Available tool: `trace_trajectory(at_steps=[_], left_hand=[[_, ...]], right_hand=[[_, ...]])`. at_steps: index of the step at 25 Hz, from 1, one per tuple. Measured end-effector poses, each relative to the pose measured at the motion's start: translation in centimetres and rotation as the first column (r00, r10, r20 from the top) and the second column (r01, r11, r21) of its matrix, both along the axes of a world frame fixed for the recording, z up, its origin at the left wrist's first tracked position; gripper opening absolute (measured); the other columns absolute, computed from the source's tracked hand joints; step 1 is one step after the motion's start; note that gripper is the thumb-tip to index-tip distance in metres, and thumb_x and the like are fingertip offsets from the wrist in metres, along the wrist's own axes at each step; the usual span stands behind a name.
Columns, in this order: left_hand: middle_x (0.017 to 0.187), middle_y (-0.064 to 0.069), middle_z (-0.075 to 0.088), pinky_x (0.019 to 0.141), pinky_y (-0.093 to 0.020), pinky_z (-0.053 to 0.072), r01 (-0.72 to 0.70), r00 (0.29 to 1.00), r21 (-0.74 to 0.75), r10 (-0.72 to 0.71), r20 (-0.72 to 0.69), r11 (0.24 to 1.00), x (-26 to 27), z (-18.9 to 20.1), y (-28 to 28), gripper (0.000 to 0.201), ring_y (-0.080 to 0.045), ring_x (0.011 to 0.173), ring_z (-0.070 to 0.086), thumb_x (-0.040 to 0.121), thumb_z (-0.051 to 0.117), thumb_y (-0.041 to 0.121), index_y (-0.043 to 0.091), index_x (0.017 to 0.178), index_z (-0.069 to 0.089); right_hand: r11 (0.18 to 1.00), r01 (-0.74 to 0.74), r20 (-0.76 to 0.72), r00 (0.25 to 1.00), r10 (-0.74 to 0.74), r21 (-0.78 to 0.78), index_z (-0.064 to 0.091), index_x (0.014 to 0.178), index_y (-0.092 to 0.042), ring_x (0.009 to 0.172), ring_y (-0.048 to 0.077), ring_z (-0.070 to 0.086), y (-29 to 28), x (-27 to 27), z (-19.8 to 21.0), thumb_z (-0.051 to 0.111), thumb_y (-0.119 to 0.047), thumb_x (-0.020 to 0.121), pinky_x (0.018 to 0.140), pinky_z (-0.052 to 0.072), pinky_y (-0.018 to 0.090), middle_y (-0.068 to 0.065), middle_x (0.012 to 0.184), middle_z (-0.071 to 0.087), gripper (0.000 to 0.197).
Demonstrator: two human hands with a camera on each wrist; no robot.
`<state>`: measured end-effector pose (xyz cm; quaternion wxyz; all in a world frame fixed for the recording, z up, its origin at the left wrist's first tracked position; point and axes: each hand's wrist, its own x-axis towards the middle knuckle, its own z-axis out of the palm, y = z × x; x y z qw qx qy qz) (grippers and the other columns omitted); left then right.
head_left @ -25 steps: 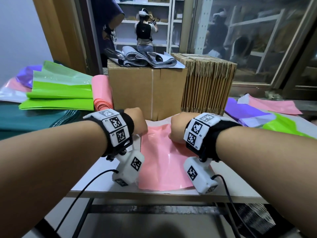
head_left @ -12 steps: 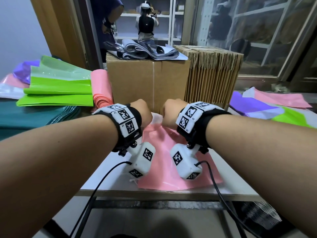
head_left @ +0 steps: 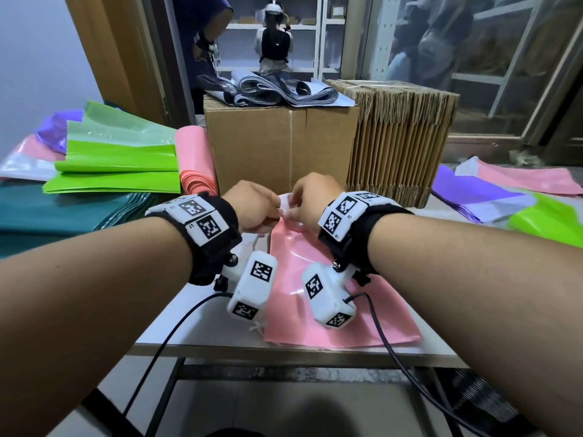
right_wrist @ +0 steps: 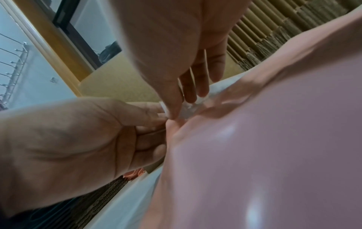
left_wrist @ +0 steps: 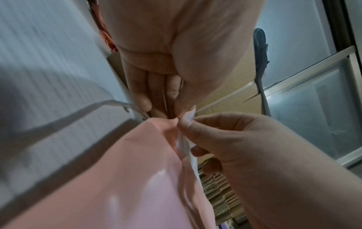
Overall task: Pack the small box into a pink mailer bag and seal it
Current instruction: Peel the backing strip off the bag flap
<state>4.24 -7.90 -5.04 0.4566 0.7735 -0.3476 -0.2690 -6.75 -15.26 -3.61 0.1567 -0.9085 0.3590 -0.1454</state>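
Both hands meet at the far, open end of the pink mailer bag (head_left: 318, 279), which lies flat on the white counter (head_left: 202, 313) just in front of the big cardboard carton (head_left: 280, 146). The left hand (head_left: 252, 205) has its grip narrowed to a pinch, thumb and fingertips (left_wrist: 176, 106) closed on the pink lip of the bag at one corner of the mouth; the right hand (head_left: 310, 200) pinches a thin white strip (left_wrist: 185, 139) right beside it, which looks like the liner of the adhesive flap, so I judge the sealing step is just starting. The chief risk is the liner tearing or slipping from so small a pinch, leaving part of the glue covered; pulling it at a sharp angle or too fast would cause that. Another is the bared adhesive catching the bag's own film crooked, because the mouth is already puckered where the two hands draw it together, and a wrinkled seal would not close fully. The bag itself is glossy, soft and thin, with bright highlights and shallow creases running from the pinched corner. It shows little bulge; whether the small box is inside cannot be told from these views. Stacks of green mailers (head_left: 116, 165) and flattened cardboard (head_left: 397, 140) stand well apart from the work.
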Motion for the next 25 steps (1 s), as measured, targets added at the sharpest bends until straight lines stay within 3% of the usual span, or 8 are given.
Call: trace_trajectory(at_steps=[3,8,11,13,17,20,23,25], left_hand=[[0.060,-0.008,0.060,0.045,-0.019,0.050,0.033,0.999,-0.029,-0.033,-0.003,0.999,0.11,-0.09,0.54,0.027,-0.007,0.036,0.055,0.084,0.060,-0.008,0.013,0.067,0.061],[0.069,-0.008,0.064,0.060,-0.026,0.049,0.104,0.995,-0.015,-0.104,0.013,0.994,0.28,0.00,0.76,0.022,-0.018,0.058,0.057,0.081,0.060,-0.006,0.013,0.076,0.069],[0.050,-0.001,0.056,0.053,-0.023,0.042,0.102,0.993,0.003,-0.101,-0.053,0.995,-0.01,0.51,0.86,0.019,-0.013,0.042,0.050,0.079,0.060,0.003,0.014,0.064,0.064],[0.046,0.000,0.054,0.053,-0.021,0.040,0.103,0.992,0.006,-0.103,-0.075,0.995,-0.09,0.68,0.86,0.021,-0.011,0.036,0.047,0.083,0.060,0.012,0.014,0.061,0.060],[0.051,-0.002,0.062,0.051,-0.021,0.044,0.089,0.993,-0.014,-0.089,-0.073,0.996,-0.15,0.57,0.91,0.022,-0.016,0.044,0.056,0.089,0.055,0.015,0.016,0.067,0.057],[0.058,-0.005,0.066,0.054,-0.025,0.046,0.096,0.993,0.037,-0.093,-0.078,0.995,-0.28,0.68,0.97,0.027,-0.019,0.049,0.062,0.090,0.056,0.023,0.014,0.065,0.056],[0.055,-0.005,0.065,0.054,-0.027,0.048,0.094,0.995,0.028,-0.093,-0.046,0.995,-0.42,0.77,1.02,0.025,-0.019,0.050,0.062,0.090,0.056,0.014,0.012,0.065,0.057],[0.062,-0.008,0.064,0.052,-0.027,0.049,0.095,0.995,0.009,-0.094,-0.024,0.995,-0.56,0.70,0.98,0.027,-0.021,0.053,0.061,0.094,0.052,0.014,0.013,0.067,0.053]], right_hand=[[1.000,0.011,0.044,0.999,-0.010,-0.016,0.074,0.093,-0.013,0.090,0.028,0.070,0.07,0.44,-0.15,0.076,-0.025,0.078,0.078,0.057,0.030,0.006,0.093,0.074,0.019],[0.999,-0.015,0.058,0.998,0.018,-0.043,0.074,0.086,-0.017,0.084,0.029,0.070,0.17,0.60,0.08,0.071,-0.025,0.082,0.078,0.059,0.033,0.007,0.090,0.074,0.010],[0.998,-0.031,0.022,0.999,0.032,-0.050,0.075,0.084,-0.016,0.086,0.030,0.070,0.13,0.89,0.04,0.071,-0.022,0.079,0.081,0.059,0.035,0.008,0.091,0.074,0.008],[0.998,-0.029,0.019,0.999,0.030,-0.063,0.076,0.084,-0.017,0.089,0.029,0.069,0.08,0.92,-0.01,0.071,-0.023,0.079,0.082,0.058,0.032,0.007,0.092,0.074,0.009],[0.997,-0.048,0.053,0.997,0.051,-0.055,0.076,0.081,-0.017,0.085,0.027,0.070,0.29,0.35,-0.11,0.072,-0.027,0.080,0.072,0.053,0.027,0.008,0.087,0.075,0.011],[0.997,-0.061,0.085,0.994,0.065,-0.047,0.075,0.080,-0.016,0.085,0.025,0.070,0.46,0.23,-0.42,0.074,-0.024,0.079,0.072,0.053,0.026,0.006,0.085,0.074,0.008],[0.996,-0.073,0.105,0.991,0.078,-0.043,0.076,0.082,-0.013,0.083,0.023,0.070,0.60,0.21,-0.72,0.074,-0.022,0.080,0.065,0.050,0.024,0.007,0.087,0.075,0.010],[0.996,-0.082,0.116,0.990,0.086,-0.044,0.075,0.081,-0.014,0.083,0.022,0.070,0.59,0.10,-0.85,0.073,-0.021,0.081,0.064,0.048,0.023,0.005,0.087,0.075,0.007]])
